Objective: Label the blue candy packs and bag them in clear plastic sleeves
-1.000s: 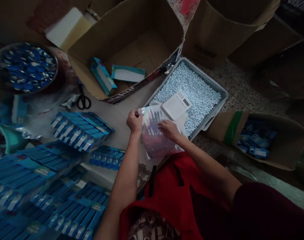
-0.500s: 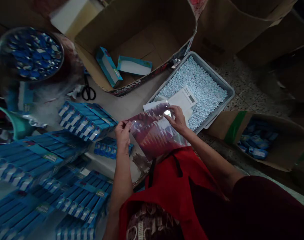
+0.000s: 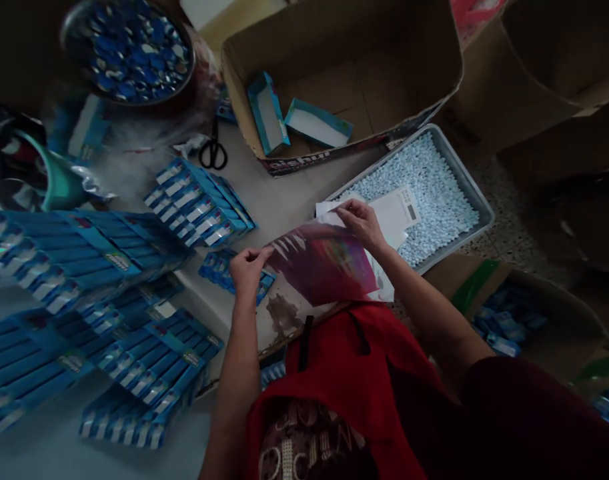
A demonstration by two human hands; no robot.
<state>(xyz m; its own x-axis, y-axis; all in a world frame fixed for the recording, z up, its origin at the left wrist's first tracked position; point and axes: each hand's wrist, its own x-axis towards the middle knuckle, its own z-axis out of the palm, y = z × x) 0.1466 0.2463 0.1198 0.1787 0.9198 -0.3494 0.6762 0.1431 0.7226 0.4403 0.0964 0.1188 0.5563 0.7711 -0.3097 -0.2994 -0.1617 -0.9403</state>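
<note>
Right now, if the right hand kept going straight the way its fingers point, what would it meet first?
Probably the white card lying on the pale pellets in the grey tray; the right hand, pinching the shiny sheet, points up-left, so depth is uncertain.

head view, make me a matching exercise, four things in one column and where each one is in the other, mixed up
Things:
1. shiny film sheet
2. scissors
3. small pale pellets
4. two open blue cartons

Places:
A. inside the big cardboard box
B. filling the grey tray
C. held between the left hand and the right hand
D. lying on the table, beside the big cardboard box

Pairs: 1-C, 2-D, 3-B, 4-A
</note>
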